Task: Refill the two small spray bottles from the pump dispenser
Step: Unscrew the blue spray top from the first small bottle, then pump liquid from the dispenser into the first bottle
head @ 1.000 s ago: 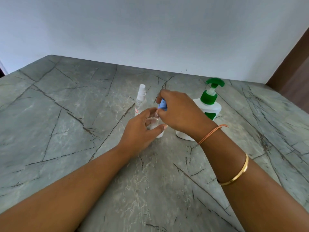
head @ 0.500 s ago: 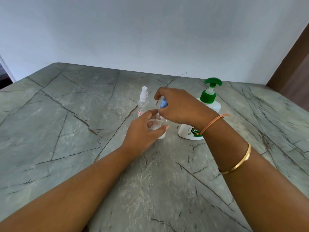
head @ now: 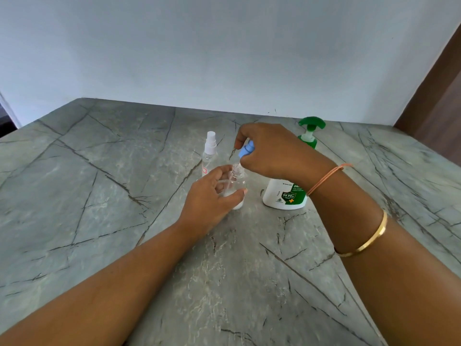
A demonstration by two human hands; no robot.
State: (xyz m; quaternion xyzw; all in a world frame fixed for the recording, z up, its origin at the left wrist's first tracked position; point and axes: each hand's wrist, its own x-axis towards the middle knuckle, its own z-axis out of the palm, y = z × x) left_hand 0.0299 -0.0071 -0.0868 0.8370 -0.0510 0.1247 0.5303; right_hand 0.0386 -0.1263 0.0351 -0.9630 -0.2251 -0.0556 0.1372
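A small clear spray bottle [head: 236,182] stands on the grey stone counter [head: 99,196], and my left hand [head: 208,201] grips its body. My right hand [head: 272,152] pinches the blue spray cap [head: 247,149] lifted just above the bottle's open neck, its thin tube still reaching into the neck. A second small clear bottle with a white sprayer [head: 209,153] stands just behind and to the left. The white pump dispenser with a green pump head [head: 289,193] stands to the right, partly hidden behind my right wrist.
A pale wall [head: 224,58] runs along the counter's far edge. A brown wooden panel [head: 439,96] rises at the right corner.
My right hand has raised the blue cap off the bottle's neck, which now shows open. The view has shifted, so the counter sits lower in the frame.
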